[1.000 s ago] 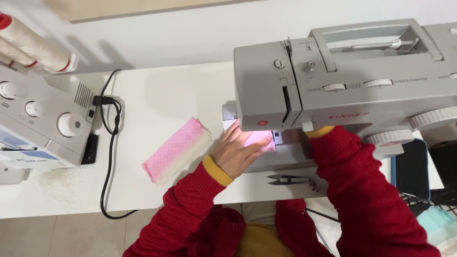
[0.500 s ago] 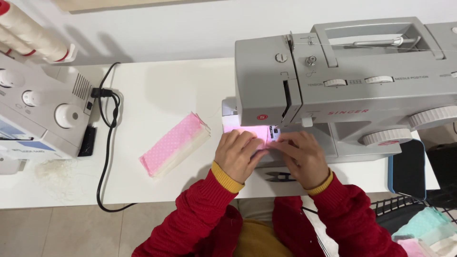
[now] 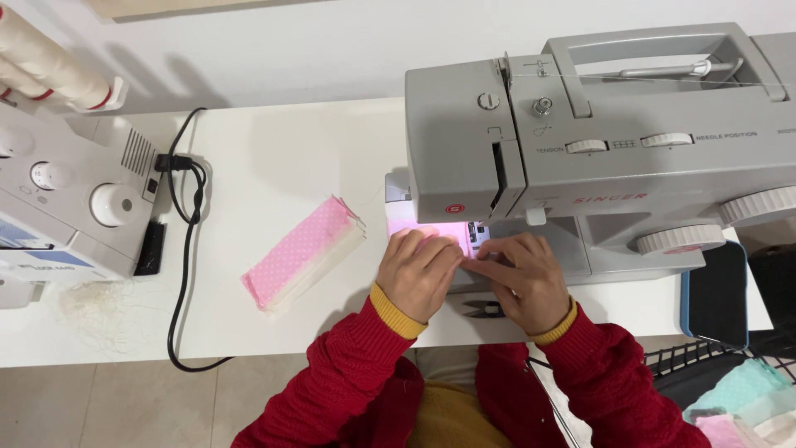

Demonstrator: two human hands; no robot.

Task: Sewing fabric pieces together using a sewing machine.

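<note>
From the head camera, everything arranges itself around the grey sewing machine (image 3: 597, 158) on the white table (image 3: 282, 158). Both hands rest on the machine's bed, directly under its needle end. The left hand (image 3: 421, 274) lies flat with its fingers together, pressing down on a small pink fabric piece (image 3: 431, 230) that glows under the machine's lamp. The right hand (image 3: 524, 278) sits just beside it, palm down, forefinger and thumb stretched leftward so that the tips touch the fabric's right edge near the presser foot — whether they pinch it or merely hold it down I cannot tell.

The fabric lies just ahead of both sets of fingertips, toward the machine body, its long side running left to right; the left hand covers more of it and is the nearer one.

Small thread snips (image 3: 483, 309) rest at the front of the bed, between the two wrists. A folded stack of pink dotted fabric (image 3: 303, 253) lies well to the machine's left (set at a slant), and beyond it a black cable (image 3: 184, 249) trails toward a second machine (image 3: 70, 203).
</note>
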